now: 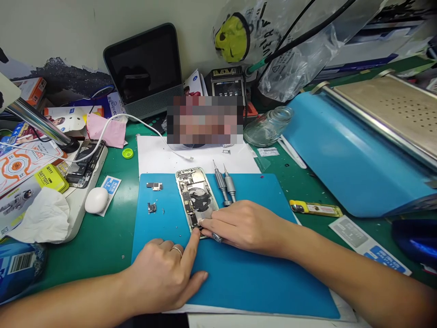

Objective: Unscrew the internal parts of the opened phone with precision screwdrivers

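An opened phone body (196,196) lies on a blue mat (259,282), its inner parts exposed. My left hand (167,271) touches the phone's lower edge with the tip of its stretched index finger; the thumb is apart and the other fingers are curled. Over the phone's lower right corner, my right hand (246,225) has its fingers closed round a grey screwdriver (216,237), whose end sticks out below them. Two more grey screwdrivers (220,182) (230,184) lie right of the phone. Small loose boards (155,186) (152,208) rest to its left.
Behind the mat are white paper (153,155), a glass jar (268,127) and a dark-screened device (145,64). A white mouse-like object (96,200) and a crumpled tissue (46,216) sit left. A yellow cutter (316,208) and a large blue machine (337,159) are right.
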### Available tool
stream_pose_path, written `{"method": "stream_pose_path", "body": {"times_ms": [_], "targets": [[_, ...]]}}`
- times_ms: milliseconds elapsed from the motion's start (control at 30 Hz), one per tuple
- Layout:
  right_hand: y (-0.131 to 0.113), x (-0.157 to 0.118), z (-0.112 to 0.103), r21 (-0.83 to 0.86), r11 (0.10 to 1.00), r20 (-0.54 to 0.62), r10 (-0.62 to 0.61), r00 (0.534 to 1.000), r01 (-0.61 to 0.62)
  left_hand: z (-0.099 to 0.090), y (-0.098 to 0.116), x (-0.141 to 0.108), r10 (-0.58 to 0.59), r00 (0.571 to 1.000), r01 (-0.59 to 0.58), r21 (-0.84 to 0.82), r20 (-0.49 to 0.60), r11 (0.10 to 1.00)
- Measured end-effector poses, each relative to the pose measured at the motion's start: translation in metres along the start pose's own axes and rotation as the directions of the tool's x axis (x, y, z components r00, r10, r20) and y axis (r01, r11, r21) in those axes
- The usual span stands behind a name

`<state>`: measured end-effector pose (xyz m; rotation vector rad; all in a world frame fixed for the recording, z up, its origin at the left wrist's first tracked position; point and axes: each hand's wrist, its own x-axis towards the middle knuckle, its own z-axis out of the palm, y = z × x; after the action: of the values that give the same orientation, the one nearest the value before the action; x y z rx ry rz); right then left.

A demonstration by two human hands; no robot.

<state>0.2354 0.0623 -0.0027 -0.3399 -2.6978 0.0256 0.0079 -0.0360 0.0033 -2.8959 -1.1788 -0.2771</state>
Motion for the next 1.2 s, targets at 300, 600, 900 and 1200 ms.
{"method": "stream_pose_path", "body": {"times_ms": [300, 600, 900, 1200], "targets": [[-0.0006, -0.0004, 0.0004, 0.0, 1.0, -0.017, 0.002, 1.0, -0.002, -0.0004, 0.0007, -0.0002, 0.005, 1.0, -0.005, -0.008, -0.009, 1.0], [-0.0006, 0.0011, -0.0003, -0.002, 1.0, -0.014, 0.003, 1.0, -0.003, -0.0007, 0.0008, 0.0, 0.001, 1.0, -0.001, -0.015, -0.008, 1.0], [-0.0008, 0.0006, -0.0011, 0.011, 1.0, -0.005, 0.005, 1.0, -0.005, -0.0012, 0.0012, 0.0001, -0.008, 1.0, 0.008, -0.008, 0.013, 1.0], [-0.0002, 0.0001, -0.0002, 0.011, 1.0, -0.004, -0.002, 1.0, 0.002, -0.0018, 0.0014, -0.0004, 0.0, 1.0, 0.0, -0.006, 0.01, 1.0]]}}
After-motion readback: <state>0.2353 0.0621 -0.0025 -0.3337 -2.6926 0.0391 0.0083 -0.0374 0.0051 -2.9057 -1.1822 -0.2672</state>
